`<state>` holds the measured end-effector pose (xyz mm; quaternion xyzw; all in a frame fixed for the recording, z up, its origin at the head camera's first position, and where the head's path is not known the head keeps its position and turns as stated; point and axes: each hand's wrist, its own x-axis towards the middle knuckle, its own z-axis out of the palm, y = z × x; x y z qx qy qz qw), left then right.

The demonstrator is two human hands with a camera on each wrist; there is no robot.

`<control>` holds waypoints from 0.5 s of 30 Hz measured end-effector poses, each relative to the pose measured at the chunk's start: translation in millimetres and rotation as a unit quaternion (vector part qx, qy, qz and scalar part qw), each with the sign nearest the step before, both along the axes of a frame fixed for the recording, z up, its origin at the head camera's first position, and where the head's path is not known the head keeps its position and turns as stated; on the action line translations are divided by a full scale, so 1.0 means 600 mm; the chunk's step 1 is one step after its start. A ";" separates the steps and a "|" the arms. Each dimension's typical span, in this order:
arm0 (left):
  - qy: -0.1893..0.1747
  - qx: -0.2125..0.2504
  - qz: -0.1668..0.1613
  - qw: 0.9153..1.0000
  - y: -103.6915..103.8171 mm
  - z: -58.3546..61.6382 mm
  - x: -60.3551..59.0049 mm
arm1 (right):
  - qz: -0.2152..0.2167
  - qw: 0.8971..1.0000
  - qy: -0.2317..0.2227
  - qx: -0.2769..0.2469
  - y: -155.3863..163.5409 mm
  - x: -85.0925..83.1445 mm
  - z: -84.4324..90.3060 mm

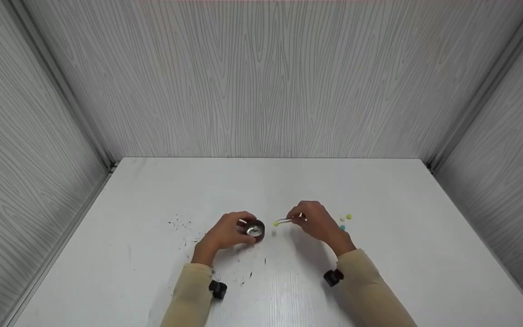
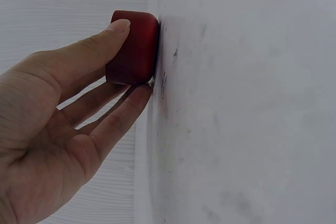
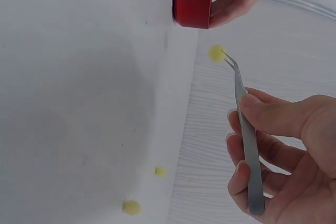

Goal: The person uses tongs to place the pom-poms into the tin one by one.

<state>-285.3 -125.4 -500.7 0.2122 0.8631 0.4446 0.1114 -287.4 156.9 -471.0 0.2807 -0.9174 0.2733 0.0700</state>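
Observation:
A small round dark-red cup [image 1: 260,230] with a silvery inside stands on the table. My left hand [image 1: 229,230] holds its side between thumb and fingers; in the left wrist view the thumb lies across the red wall [image 2: 139,51]. To the right of the cup, my right hand [image 1: 317,221] pinches slim metal tweezers [image 3: 251,156] with a bent tip. A yellow ball [image 3: 216,53] is at the tweezer tips, raised off the table and apart from the cup. In the head view this yellow ball [image 1: 275,224] is just right of the rim.
Beyond my right hand lie a yellow ball [image 1: 348,216], a smaller pale-yellow one [image 1: 342,220] and a blue one [image 1: 342,227]. Dark specks [image 1: 177,222] mark the white table [image 1: 152,190] on the left. Grey wood-grain panels [image 1: 261,81] enclose its back and sides.

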 end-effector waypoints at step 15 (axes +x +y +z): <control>0.000 -0.008 0.009 1.000 0.000 0.000 -0.001 | 0.008 1.000 -0.016 0.004 -0.034 -0.001 0.011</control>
